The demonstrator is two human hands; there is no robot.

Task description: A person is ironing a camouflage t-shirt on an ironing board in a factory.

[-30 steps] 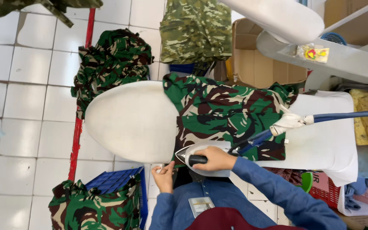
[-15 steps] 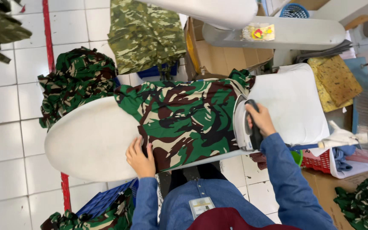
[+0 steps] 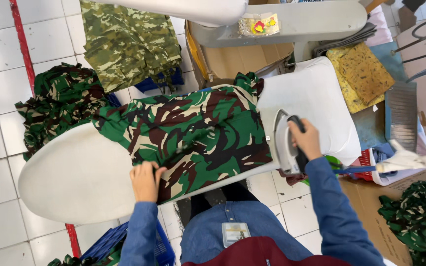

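View from above, looking down at a person in blue sleeves standing at a white padded ironing board (image 3: 75,182). The board runs from lower left to upper right, its rounded end at the left.

A camouflage garment (image 3: 198,135) in green, brown, black and tan lies spread flat across the middle of the board, with its upper edge hanging over the far side.

The left hand (image 3: 145,180) rests on the near edge of the garment, fingers curled and pinching the cloth against the board, so its grip is closed on the fabric.

The right hand (image 3: 306,139) is wrapped around the black handle of a grey iron (image 3: 284,143), its grip closed on it. The iron sits on the bare white padding just right of the garment, at the cloth's right edge.

On the tiled floor (image 3: 1,123) beyond the board lie a heap of dark camouflage cloth (image 3: 57,106) at the left and a lighter olive camouflage stack (image 3: 126,42) above the board. A cardboard box (image 3: 232,61) stands behind the board, under a grey machine arm (image 3: 311,22). A yellow patterned cloth (image 3: 361,74) lies to the upper right. More dark camouflage pieces (image 3: 417,216) lie at the lower right, and a blue crate (image 3: 107,244) shows under the board near the person's left sleeve.
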